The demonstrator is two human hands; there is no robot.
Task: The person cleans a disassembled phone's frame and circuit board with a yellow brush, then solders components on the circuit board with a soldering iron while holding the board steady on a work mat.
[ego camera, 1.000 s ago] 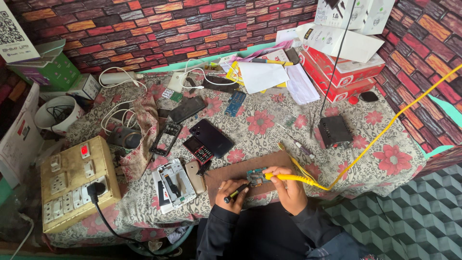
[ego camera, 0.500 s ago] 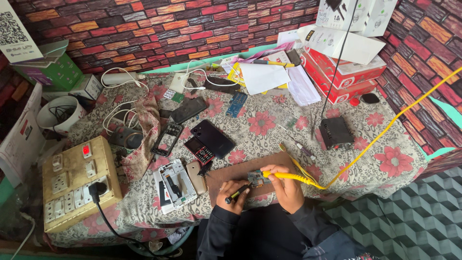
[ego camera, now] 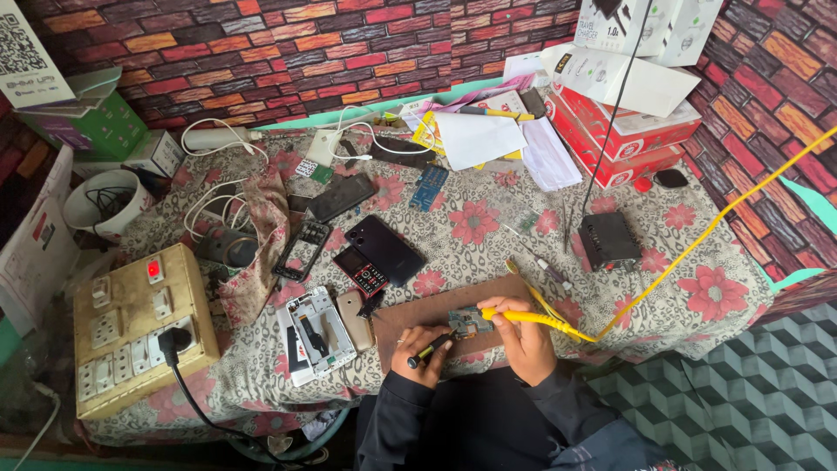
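Head view: both hands clamped, left (ego camera: 425,351) on slim black-yellow tool (ego camera: 429,351), right (ego camera: 523,336) on yellow soldering iron (ego camera: 532,318).

just a person in a dark navy long-sleeve top, sleeves bunched a bit at the cuffs and pulled down to the wrists, both hands bare, no gloves, rings or watch that i can see

Stacked red and white boxes (ego camera: 621,131) sit at the table's far right, with white cartons (ego camera: 649,26) on top. A green box (ego camera: 91,126) stands far left beneath a white printed sign (ego camera: 26,52). A dark phone screen (ego camera: 385,249) lies mid-table.
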